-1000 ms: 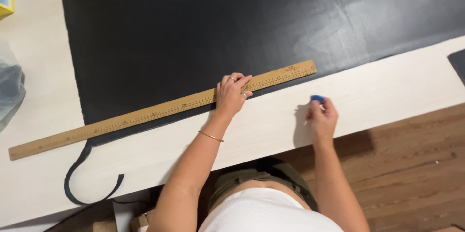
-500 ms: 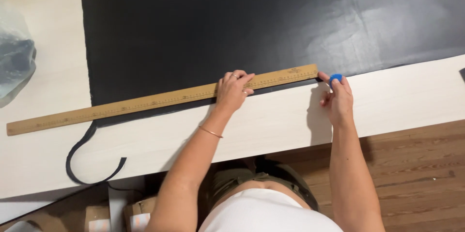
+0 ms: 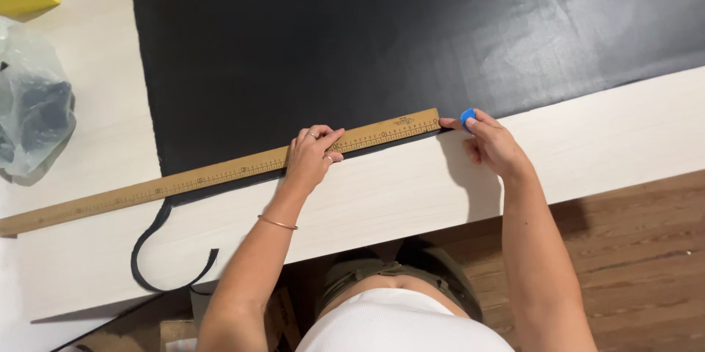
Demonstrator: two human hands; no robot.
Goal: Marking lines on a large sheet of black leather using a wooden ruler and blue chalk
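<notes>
Blue chalk [image 3: 467,116], pinched in right hand [image 3: 493,145] fingers, has reached the ruler [image 3: 220,173]; left hand [image 3: 310,157] stays flat.

Thin bracelet [image 3: 277,223], white top [image 3: 400,322]

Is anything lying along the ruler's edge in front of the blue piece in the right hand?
Nothing visible does. The right hand holds the small blue piece at the right end of the wooden ruler. The black sheet beside that edge lies bare; the left hand presses on the ruler itself.
</notes>
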